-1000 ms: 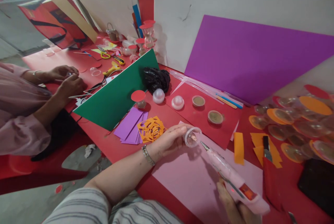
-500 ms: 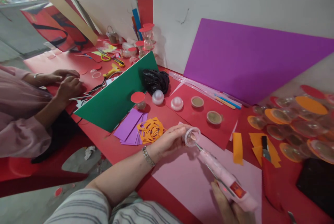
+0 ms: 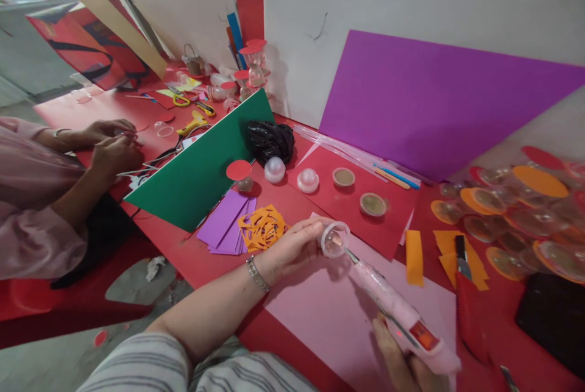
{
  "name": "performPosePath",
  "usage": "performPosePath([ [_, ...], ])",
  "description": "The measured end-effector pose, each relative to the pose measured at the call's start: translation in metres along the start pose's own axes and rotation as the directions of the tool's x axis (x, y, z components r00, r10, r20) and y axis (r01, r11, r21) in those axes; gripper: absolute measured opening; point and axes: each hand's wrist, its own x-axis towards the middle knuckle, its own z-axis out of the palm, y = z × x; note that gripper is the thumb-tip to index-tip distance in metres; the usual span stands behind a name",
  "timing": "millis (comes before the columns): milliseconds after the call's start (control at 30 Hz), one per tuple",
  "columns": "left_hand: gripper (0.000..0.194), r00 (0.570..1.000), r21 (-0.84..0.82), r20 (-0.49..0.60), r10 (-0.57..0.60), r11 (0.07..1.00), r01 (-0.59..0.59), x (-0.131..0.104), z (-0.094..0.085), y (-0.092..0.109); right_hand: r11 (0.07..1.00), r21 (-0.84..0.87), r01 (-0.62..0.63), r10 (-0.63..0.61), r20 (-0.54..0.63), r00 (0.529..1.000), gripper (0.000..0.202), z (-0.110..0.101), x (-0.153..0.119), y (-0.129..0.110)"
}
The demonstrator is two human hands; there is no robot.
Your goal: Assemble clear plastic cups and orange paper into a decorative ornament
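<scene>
My left hand [image 3: 301, 244] pinches a small clear plastic cup [image 3: 335, 239], its open rim turned toward the right. In my right hand [image 3: 395, 349] is a pink glue gun [image 3: 388, 303] with a small red light on its side. The metal nozzle points into the cup's mouth; whether it touches the plastic I cannot tell. Both hands are over a pink sheet [image 3: 311, 313]. Beyond them, two shallow cups of brownish-green material [image 3: 343, 178] [image 3: 373, 204] and a clear domed piece [image 3: 308, 180] rest on a red sheet [image 3: 393, 233].
A green board [image 3: 196, 178] stands at the left, with a person's hands [image 3: 114, 145] beyond it. Purple strips [image 3: 223, 221], orange cut paper [image 3: 264, 228] and a black bag [image 3: 269, 141] lie nearby. Cup assemblies [image 3: 521, 215] crowd the right, near a cutter [image 3: 462, 258].
The glue gun's nozzle has drawn back slightly from the cup, toward the lower right. The view has shifted a little. Beyond the green board, the other person's fingers have moved.
</scene>
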Motion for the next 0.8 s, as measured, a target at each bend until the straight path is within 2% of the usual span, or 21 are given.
performPosePath([
  [333, 0.04, 1.0, -0.025, -0.03, 0.007, 1.0, -0.007, 0.0, -0.001, 0.0, 0.996, -0.071, -0.052, 0.046, -0.071, 0.996, 0.034, 0.001, -0.014, 0.011],
  [567, 0.041, 0.999, -0.032, -0.034, -0.014, 0.999, 0.013, 0.001, -0.002, 0.001, 0.996, 0.002, -0.085, 0.085, -0.019, 0.996, 0.046, 0.004, 0.0, -0.003],
  [800, 0.044, 0.999, -0.029, -0.036, -0.016, 0.999, 0.015, 0.0, -0.001, 0.001, 0.997, 0.015, -0.073, 0.074, -0.085, 0.994, 0.037, 0.007, -0.005, 0.0],
])
